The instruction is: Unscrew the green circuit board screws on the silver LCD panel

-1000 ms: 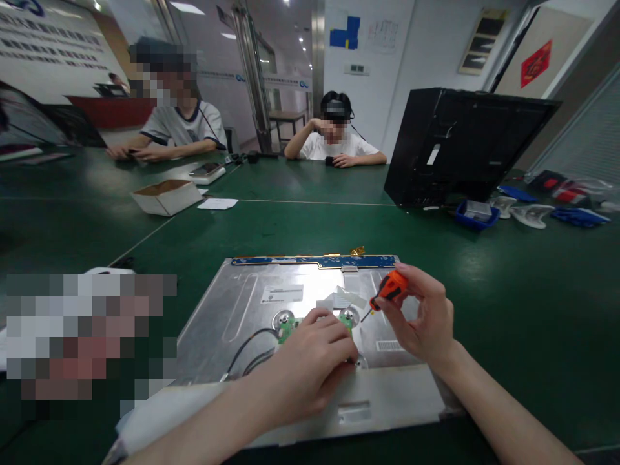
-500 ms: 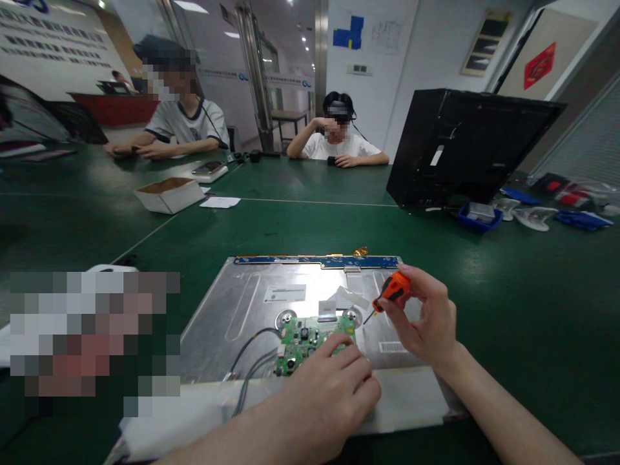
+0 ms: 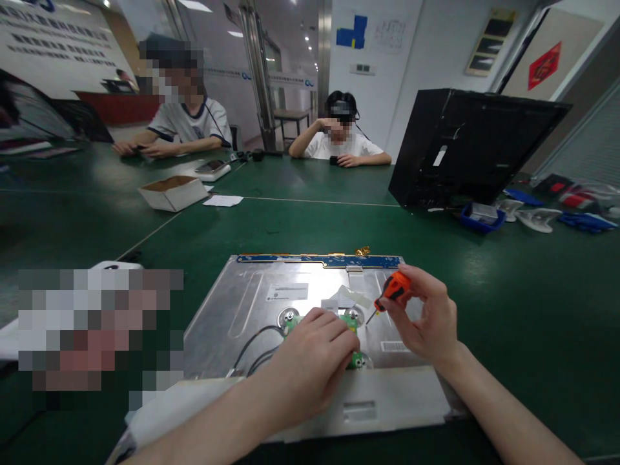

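An orange and black screwdriver (image 3: 393, 288) is pinched between the thumb and fingers of my right hand (image 3: 429, 316), its thin shaft slanting down to the left, close to the board's right side. My left hand (image 3: 314, 361) lies over the green circuit board (image 3: 352, 321), fingers together and bent; their tips and anything in them are hidden. The board sits on the back of a silver display panel (image 3: 217, 329). Dark cables (image 3: 250, 340) run from the board's left side. A blue circuit strip (image 3: 334, 261) lines the panel's far edge, and a clear strip lies above the board.
A black monitor housing (image 3: 465, 148) stands at the back right, beside a blue tray (image 3: 479, 223). An open white box (image 3: 173, 194) and paper (image 3: 223, 201) are at the back left. Two people sit across the green table (image 3: 300, 226). A blurred-out patch covers the left foreground.
My left hand has moved up and left across the circuit board, covering its upper left and baring its lower right corner. My right hand with the screwdriver has hardly moved.
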`<state>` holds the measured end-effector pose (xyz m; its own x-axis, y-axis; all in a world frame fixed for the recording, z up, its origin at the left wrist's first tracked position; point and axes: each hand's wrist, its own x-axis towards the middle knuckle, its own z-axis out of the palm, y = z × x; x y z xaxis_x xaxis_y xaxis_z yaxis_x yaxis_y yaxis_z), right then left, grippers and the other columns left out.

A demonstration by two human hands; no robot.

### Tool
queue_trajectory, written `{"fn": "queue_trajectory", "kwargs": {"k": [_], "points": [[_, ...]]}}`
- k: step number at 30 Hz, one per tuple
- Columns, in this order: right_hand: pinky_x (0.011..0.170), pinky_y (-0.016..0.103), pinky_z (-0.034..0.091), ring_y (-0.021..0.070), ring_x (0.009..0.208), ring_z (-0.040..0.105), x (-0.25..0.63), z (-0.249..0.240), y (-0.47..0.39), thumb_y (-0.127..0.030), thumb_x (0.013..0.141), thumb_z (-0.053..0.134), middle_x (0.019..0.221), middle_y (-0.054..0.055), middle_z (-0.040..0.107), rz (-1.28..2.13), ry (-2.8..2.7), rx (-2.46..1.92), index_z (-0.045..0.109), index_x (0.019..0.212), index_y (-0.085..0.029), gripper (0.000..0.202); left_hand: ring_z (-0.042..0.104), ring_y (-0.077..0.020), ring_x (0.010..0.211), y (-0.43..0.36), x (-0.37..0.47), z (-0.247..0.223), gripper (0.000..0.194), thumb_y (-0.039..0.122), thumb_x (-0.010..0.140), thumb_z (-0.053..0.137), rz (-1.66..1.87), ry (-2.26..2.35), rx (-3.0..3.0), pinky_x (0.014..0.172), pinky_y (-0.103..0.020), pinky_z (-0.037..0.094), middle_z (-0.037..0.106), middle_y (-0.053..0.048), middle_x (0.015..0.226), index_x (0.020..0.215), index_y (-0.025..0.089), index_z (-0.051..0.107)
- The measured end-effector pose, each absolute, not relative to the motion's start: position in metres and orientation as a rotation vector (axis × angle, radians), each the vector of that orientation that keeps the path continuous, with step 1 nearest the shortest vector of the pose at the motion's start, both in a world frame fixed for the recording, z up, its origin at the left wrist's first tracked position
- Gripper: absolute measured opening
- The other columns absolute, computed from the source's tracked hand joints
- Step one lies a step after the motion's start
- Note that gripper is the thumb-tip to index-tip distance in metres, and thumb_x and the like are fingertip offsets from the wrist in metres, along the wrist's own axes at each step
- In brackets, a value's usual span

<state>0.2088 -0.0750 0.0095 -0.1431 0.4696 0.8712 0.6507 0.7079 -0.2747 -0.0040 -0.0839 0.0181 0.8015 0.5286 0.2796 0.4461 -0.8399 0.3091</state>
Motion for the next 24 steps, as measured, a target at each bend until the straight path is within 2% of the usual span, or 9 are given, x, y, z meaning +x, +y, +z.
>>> {"fn": "queue_trajectory", "kwargs": {"k": [9,15,24], "points": [[0.045,0.022,0.051,0.0107,0.057,0.060,0.209,0.012,-0.076,-0.019,0.088,0.060,0.093,0.001,0.065,-0.166,-1.811,-0.858,0.040,0.135,-0.025,0.052,0.055,-0.0207,0.084,-0.090,0.005,0.013,0.014,0.006,0.085,0.050,0.418,0.724,2.657,0.079,-0.034,0.040,0.065,-0.004,0.091,0.089,0.018,0.054],[0.043,0.022,0.049,0.0099,0.053,0.056,0.209,0.015,-0.076,-0.018,0.089,0.059,0.088,0.000,0.065,-0.154,-1.844,-0.850,0.040,0.135,-0.024,0.050,0.056,-0.0223,0.087,-0.090,0.007,0.008,0.013,0.007,0.082,0.053,0.380,0.709,2.771,0.087,-0.039,0.041,0.063,-0.005,0.094,0.089,0.018,0.054],[0.044,0.021,0.050,0.0099,0.054,0.057,0.209,0.015,-0.076,-0.018,0.088,0.060,0.090,0.000,0.065,-0.161,-1.837,-0.853,0.041,0.134,-0.023,0.050,0.055,-0.0228,0.093,-0.089,0.006,0.006,0.015,0.007,0.081,0.054,0.374,0.717,2.772,0.086,-0.037,0.041,0.062,-0.006,0.098,0.090,0.018,0.057]]}}
